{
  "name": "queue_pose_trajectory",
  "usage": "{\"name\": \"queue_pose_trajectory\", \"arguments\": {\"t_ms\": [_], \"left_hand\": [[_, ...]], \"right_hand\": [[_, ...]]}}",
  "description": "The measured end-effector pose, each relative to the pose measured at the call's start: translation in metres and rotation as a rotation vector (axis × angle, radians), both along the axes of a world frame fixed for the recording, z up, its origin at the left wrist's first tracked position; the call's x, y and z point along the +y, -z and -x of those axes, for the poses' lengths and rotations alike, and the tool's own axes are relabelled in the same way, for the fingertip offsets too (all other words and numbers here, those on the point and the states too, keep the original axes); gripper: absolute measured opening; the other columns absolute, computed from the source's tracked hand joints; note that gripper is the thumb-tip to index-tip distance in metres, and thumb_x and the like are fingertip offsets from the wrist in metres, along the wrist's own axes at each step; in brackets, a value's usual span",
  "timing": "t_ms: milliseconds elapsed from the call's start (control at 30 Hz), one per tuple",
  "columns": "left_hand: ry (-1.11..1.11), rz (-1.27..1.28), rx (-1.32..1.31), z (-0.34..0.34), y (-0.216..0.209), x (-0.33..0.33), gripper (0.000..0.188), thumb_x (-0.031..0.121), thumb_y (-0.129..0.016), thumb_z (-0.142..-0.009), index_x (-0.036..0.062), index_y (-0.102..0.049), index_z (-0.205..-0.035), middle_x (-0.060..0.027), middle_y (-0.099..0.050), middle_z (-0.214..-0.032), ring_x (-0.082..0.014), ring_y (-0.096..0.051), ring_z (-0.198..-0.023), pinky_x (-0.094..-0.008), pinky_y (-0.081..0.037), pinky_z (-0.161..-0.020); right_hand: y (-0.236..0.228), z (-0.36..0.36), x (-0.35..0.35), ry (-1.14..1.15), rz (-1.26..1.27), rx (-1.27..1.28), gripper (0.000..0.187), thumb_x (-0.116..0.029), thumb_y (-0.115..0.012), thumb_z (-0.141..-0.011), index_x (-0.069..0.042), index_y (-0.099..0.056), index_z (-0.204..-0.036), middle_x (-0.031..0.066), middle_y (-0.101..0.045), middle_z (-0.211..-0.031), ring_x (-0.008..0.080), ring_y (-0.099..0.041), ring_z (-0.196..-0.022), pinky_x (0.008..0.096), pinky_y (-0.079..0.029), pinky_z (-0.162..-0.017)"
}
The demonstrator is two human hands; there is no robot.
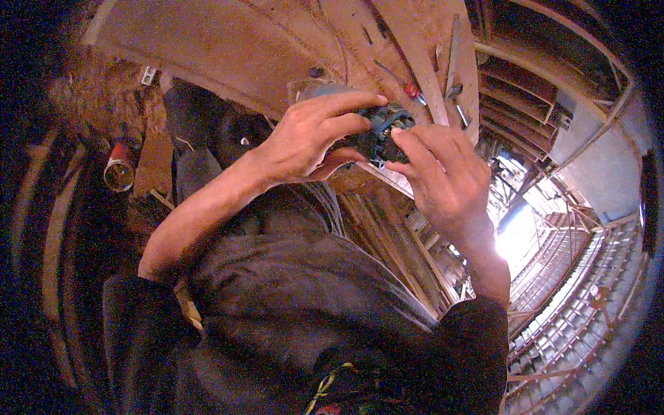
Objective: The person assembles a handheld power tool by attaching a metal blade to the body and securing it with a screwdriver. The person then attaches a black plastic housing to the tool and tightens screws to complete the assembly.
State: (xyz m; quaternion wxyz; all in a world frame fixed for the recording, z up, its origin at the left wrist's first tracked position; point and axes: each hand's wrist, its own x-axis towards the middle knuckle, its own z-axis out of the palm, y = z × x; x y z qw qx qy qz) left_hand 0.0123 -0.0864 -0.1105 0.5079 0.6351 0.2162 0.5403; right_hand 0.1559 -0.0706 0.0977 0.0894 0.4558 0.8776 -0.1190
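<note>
Between my hands, above the near edge of a wooden bench [228, 48], is a blue and black device [379, 135] that looks like part of a power tool. Its exact kind I cannot make out. My left hand [301, 135] is curled around its left side, fingers on top and thumb beneath. On its right end, the fingertips of my right hand [446, 166] are bent and pressed close together. Whatever small part they may pinch is hidden by the fingers. Part of the device's body is covered by my left hand.
On the bench lie a red-handled screwdriver [413, 91], a wooden strip [453, 55] and small metal pieces. A red can [119, 169] rests at the left. Long wooden boards [384, 228] lie below the bench edge. Shelves [519, 104] stand at the right.
</note>
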Motion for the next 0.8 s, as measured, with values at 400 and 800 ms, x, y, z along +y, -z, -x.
{"name": "queue_pose_trajectory", "arguments": {"t_ms": [400,800], "left_hand": [[-0.031,0.0,-0.006,-0.012,-0.004,0.0,0.068,0.016,-0.084,-0.076,0.0083,-0.052,-0.135,-0.0206,-0.057,-0.138,-0.0428,-0.061,-0.119,-0.0473,-0.054,-0.096],[-0.135,-0.105,0.365,-0.016,-0.067,0.001,0.05,0.023,-0.085,-0.078,0.0015,-0.068,-0.121,-0.0197,-0.067,-0.118,-0.0423,-0.065,-0.114,-0.0488,-0.055,-0.095]], "right_hand": [[0.028,-0.034,-0.029,0.184,-0.293,0.174,0.045,-0.022,-0.086,-0.072,-0.008,-0.072,-0.112,0.0061,-0.071,-0.109,0.0293,-0.064,-0.097,0.0398,-0.054,-0.082],[0.083,-0.067,-0.067,0.686,-0.477,0.585,0.057,-0.04,-0.087,-0.072,-0.015,-0.071,-0.12,0.0105,-0.058,-0.135,0.0368,-0.049,-0.128,0.0539,-0.04,-0.107]]}}
